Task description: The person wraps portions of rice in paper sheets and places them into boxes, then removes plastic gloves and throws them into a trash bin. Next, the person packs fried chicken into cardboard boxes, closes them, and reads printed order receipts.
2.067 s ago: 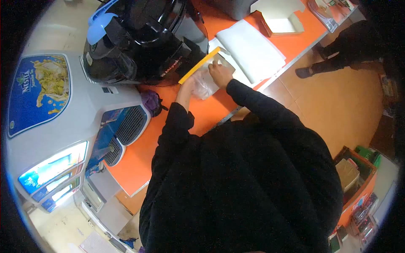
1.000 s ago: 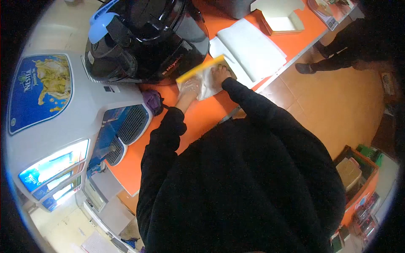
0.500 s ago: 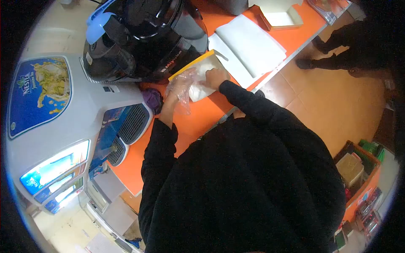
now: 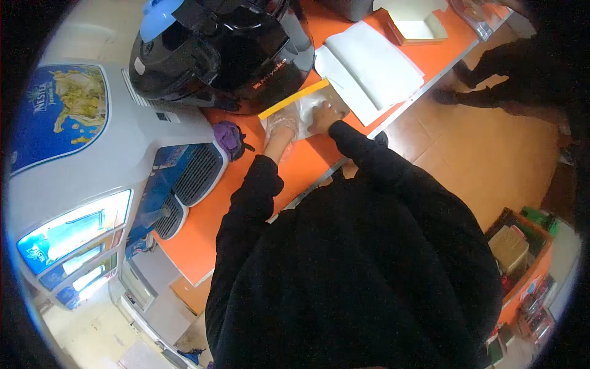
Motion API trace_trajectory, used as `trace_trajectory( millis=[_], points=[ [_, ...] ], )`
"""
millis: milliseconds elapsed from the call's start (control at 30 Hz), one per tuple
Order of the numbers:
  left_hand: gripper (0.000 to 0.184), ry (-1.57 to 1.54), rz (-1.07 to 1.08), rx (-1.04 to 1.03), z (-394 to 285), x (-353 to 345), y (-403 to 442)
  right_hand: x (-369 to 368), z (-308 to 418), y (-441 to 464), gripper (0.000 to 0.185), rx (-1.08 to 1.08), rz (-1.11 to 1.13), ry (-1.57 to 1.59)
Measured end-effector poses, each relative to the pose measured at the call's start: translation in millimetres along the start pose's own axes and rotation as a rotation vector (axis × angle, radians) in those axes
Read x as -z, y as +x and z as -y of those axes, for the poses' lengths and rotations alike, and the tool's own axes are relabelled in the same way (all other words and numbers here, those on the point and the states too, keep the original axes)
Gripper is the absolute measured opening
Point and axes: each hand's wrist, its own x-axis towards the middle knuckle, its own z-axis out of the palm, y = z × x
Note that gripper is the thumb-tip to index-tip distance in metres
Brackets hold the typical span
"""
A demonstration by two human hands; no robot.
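A flat whitish pack with a yellow edge strip (image 4: 295,98) lies on the orange counter in front of me. My left hand (image 4: 282,127), covered by thin clear crinkled plastic like a disposable glove, rests on the left part of the pack; the plastic blurs its fingers. On the pack's right part is my right hand (image 4: 326,117), bare, its fingers apart and touching the surface. Whether the fingers pinch a bit of the pack is too small to make out.
A black rice cooker (image 4: 246,55) stands behind the pack. White paper sheets (image 4: 375,67) and an open box (image 4: 421,29) lie to the right. A drink dispenser (image 4: 129,135) and a purple cloth (image 4: 228,139) are at left. Someone's dark-clothed legs (image 4: 504,74) show beyond the counter.
My right hand has gone from a closed fist to spread fingers on the pack. The plastic now sits closer around my left hand, and the view has shifted slightly.
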Motion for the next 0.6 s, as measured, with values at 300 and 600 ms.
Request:
trace_trajectory(
  millis=[300,600],
  points=[
    [0.035,-0.455,0.23,-0.259,26,40,-42,-10,-35,18,0.043,0.268,-0.114,0.022],
    [0.028,-0.723,-0.209,-0.167,61,-61,-32,-42,18,34,0.038,0.286,-0.563,0.225]
  ],
)
